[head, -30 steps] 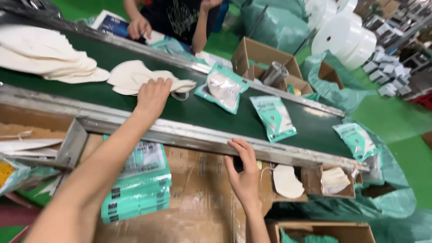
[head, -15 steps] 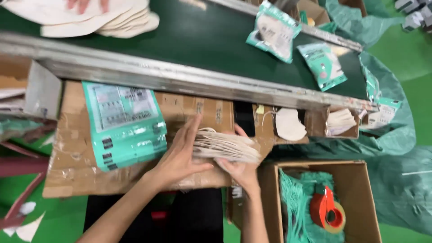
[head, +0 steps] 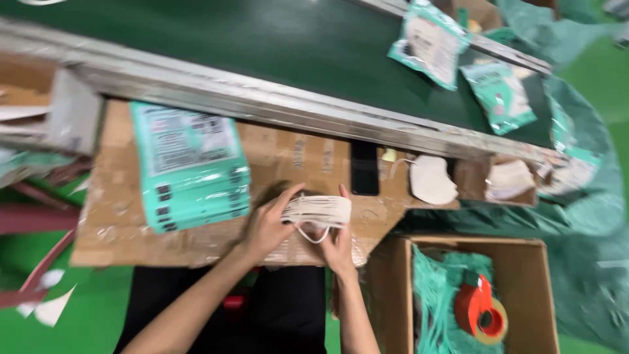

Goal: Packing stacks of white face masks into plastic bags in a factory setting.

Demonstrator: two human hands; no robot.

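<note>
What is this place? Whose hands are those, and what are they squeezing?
The picture comes from a camera on a person's head, looking down at their own two hands. The left hand and right hand press a stack of white face masks between them, above a cardboard work surface. Beside it lies a pile of teal packets. Past a metal rail runs a dark green belt carrying filled packets. Lower right, an open box holds an orange tape roller.

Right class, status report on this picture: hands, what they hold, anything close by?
Left hand and right hand both gripping stack of white masks over cardboard worktop. Pile of teal packets just left. Black phone just beyond.
</note>
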